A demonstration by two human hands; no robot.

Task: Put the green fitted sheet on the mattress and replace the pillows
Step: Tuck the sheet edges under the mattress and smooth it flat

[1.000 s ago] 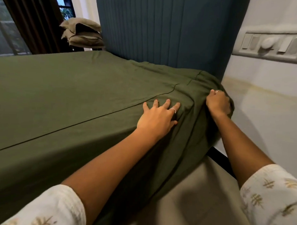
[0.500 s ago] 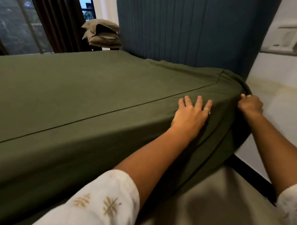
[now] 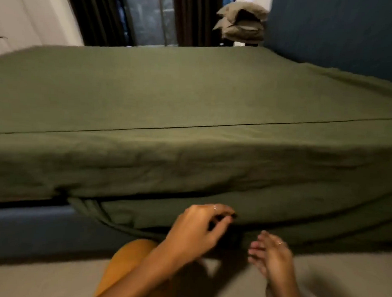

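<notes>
Most of the dark green cotton fitted sheet (image 3: 192,99) already lies smooth over the mattress top and down its near side, but a loose stretch of hem (image 3: 126,214) hangs below the mattress over the blue bed frame (image 3: 32,229). I judge tucking that hem comes next, then the pillows. The left hand (image 3: 201,228) has its fingers curled at the hanging hem; blur hides whether they pinch it. The right hand (image 3: 271,255) hovers just beside, fingers loosely spread, holding nothing. Beige floor (image 3: 41,280) leaves room to kneel. The stacked tan pillows (image 3: 241,23) wait beyond the bed's far edge, beside the blue headboard (image 3: 339,35).
</notes>
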